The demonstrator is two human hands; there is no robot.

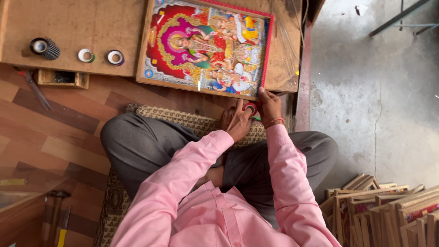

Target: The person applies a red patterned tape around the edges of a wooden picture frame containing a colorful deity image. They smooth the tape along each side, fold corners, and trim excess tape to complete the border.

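Observation:
A colourful framed religious picture (206, 45) with a red patterned border strip lies on a low wooden board (68, 27). My left hand (235, 121) and my right hand (270, 107) meet at the picture's near right corner. Between them is a small roll of red tape (250, 109); my left hand's fingers wrap around it while my right thumb presses on the frame's corner. I sit cross-legged in grey trousers and a pink shirt on a woven mat (192, 121).
Three tape rolls (45, 47), (85, 55), (115, 57) stand on the board at left. A small wooden box (63, 78) and a hand tool (36, 89) lie below it. A hammer (55, 208) is bottom left. Stacked wooden frames (384, 210) fill the bottom right, with concrete floor (375, 91) beyond.

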